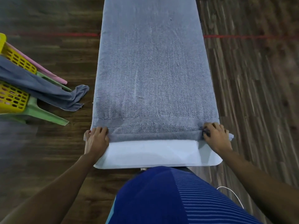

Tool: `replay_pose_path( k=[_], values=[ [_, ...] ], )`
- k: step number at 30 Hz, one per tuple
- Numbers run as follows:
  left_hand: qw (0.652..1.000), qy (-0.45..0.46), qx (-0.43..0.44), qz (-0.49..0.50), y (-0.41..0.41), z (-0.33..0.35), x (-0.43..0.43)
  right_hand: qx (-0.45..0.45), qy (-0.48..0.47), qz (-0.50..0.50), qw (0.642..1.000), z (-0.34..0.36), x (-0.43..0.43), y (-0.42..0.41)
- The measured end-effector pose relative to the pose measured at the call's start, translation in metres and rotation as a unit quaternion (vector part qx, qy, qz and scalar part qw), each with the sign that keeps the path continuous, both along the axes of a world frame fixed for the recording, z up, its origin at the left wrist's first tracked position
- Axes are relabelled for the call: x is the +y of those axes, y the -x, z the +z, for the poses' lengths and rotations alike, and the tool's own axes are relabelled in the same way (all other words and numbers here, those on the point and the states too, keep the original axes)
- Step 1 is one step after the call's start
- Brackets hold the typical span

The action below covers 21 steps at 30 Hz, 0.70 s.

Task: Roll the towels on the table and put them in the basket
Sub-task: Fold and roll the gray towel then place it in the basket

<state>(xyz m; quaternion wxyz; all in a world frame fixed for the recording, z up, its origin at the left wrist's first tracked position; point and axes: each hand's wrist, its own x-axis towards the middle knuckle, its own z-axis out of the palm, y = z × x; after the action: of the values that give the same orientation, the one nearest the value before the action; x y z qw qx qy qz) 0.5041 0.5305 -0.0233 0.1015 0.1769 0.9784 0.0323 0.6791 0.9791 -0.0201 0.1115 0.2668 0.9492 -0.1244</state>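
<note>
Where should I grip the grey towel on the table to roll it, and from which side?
Take the grey towel by its rolled near edge, one hold at each end, coming from the near side with fingers curled over the roll. It lies flat and long, running away along the white table, and the roll spans its width; the left hand and right hand grip there.

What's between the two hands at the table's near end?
The thin rolled edge of the towel runs from left hand to right hand, each gripping an end. Bare white table lies just nearer. Seen in the head view.
</note>
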Motion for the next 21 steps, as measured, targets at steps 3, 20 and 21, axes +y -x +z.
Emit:
replay_pose_path(
  k=[3, 20, 21],
  values=[
    [0.998, -0.028, 0.054, 0.005, -0.007, -0.003, 0.003, 0.071, -0.025, 0.033, 0.997, -0.005, -0.007, -0.006],
    [0.991, -0.129, -0.009, -0.047, -0.017, -0.011, 0.017, 0.046, -0.015, 0.040, 0.998, -0.012, -0.018, -0.009],
    [0.991, -0.129, -0.015, -0.043, -0.015, -0.010, 0.017, 0.044, -0.010, 0.047, 0.998, -0.009, -0.015, -0.005]
  ],
)
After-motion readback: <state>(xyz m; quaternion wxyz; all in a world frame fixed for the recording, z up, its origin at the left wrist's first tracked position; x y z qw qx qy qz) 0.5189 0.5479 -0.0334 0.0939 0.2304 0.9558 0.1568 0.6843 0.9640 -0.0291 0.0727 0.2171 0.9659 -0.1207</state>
